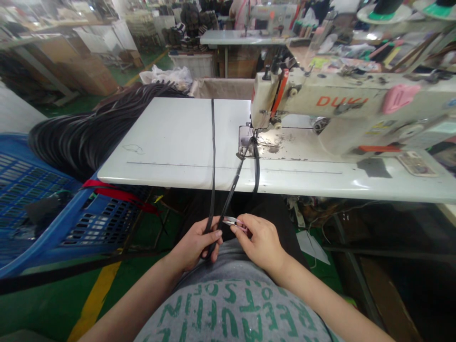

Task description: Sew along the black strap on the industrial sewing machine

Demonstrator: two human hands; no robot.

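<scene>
Black straps (pixel 213 156) run over the front edge of the white sewing table (pixel 171 137) down to my left hand (pixel 199 242), whose fingers are closed around them. One strap leads up to the needle area of the sewing machine (pixel 263 107), where another black length hangs over the table edge. My right hand (pixel 258 237) is closed on small metal snips (pixel 231 221). The blades point left and lie close beside the straps at my left fingertips. Whether they touch the strap is too small to tell.
At the left, a large bundle of black straps (pixel 67 137) lies over a blue plastic basket (pixel 96 213) with a red band (pixel 117 191). Pink cloth (pixel 401 97) sits on the machine. Cardboard boxes (pixel 85 71) and another sewing table (pixel 245 38) stand behind.
</scene>
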